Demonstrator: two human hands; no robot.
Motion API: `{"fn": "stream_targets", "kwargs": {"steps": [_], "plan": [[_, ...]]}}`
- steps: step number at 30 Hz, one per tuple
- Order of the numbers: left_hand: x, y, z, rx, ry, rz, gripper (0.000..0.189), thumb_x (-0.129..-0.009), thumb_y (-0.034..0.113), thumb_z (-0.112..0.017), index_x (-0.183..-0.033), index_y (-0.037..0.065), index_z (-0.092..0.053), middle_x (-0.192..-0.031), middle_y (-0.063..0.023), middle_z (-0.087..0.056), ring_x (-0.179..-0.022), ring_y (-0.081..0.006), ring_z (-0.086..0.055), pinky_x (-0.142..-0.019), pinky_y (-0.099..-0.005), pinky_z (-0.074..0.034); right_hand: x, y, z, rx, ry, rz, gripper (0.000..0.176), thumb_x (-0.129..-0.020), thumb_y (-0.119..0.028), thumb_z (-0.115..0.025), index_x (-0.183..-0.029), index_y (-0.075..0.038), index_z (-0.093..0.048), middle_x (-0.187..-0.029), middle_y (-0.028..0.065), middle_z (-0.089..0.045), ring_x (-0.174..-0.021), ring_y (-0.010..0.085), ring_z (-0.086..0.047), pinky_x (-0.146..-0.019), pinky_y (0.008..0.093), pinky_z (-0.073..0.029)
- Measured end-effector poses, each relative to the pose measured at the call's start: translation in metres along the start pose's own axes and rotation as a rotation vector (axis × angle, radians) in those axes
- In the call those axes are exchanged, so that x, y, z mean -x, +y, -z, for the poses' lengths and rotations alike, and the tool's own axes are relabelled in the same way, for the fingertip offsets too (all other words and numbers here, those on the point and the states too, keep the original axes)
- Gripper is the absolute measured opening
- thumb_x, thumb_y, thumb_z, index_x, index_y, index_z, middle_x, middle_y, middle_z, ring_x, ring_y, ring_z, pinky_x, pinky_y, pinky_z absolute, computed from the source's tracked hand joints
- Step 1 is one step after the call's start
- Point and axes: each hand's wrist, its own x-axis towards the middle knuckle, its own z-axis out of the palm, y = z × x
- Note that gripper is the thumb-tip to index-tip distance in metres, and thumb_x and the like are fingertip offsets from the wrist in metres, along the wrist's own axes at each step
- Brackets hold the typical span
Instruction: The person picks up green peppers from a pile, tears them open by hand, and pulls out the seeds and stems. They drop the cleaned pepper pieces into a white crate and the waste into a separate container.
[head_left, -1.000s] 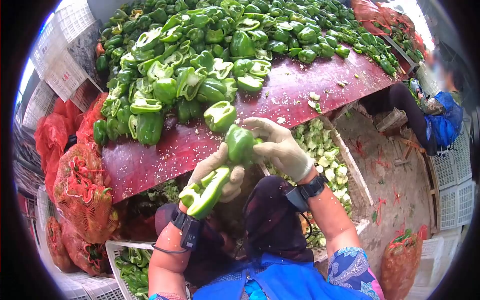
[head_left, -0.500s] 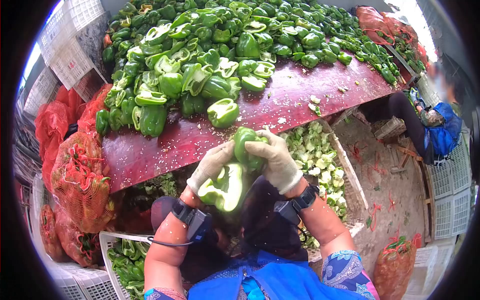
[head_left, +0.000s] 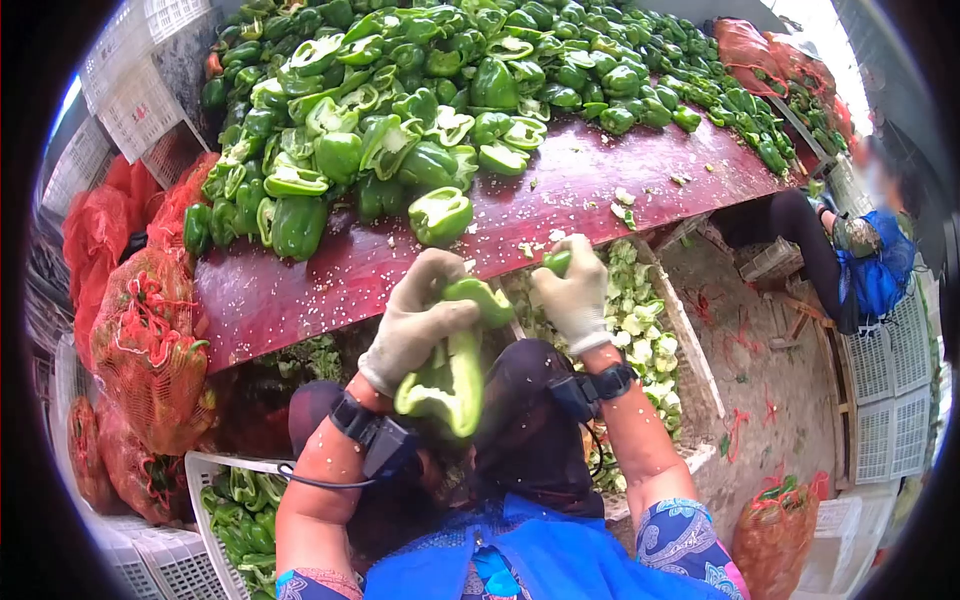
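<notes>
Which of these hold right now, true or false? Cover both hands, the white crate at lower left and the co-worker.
1. The left hand holds cut green bell pepper. True.
2. The right hand is empty. False: the right hand pinches a small green piece.
3. Both hands wear light-coloured gloves. True.
4. The white crate at lower left holds red peppers. False: the white crate holds green peppers.
5. A co-worker sits at the right. True.
</notes>
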Motion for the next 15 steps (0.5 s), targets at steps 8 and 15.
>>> {"fn": "stream_targets", "kwargs": {"steps": [8,15], "plan": [[0.001,0.016,0.018,-0.322,-0.187,-0.27,0.022,-0.076,-0.012,-0.074,-0.081,0.007,-0.063,-0.116,-0.0093,-0.061,-0.101,-0.0186,-0.061,-0.084,-0.03,-0.054,0.002,-0.014,0.054,-0.81,-0.302,-0.245,0.02,-0.071,0.006,-0.066,-0.089,-0.002,-0.062,-0.099,0.0059,-0.068,-0.082,0.0081,-0.062,-0.073,0.0268,-0.052],[0.001,0.023,0.013,-0.728,-0.285,-0.354,0.023,-0.071,-0.015,-0.069,-0.076,0.006,-0.062,-0.107,-0.0072,-0.059,-0.094,-0.0156,-0.059,-0.083,-0.0273,-0.047,0.018,-0.048,0.063,-0.763,-0.4,-0.272,0.024,-0.086,-0.001,-0.067,-0.11,-0.003,-0.066,-0.094,0.003,-0.068,-0.071,0.0028,-0.059,-0.051,0.0215,-0.045]]}}
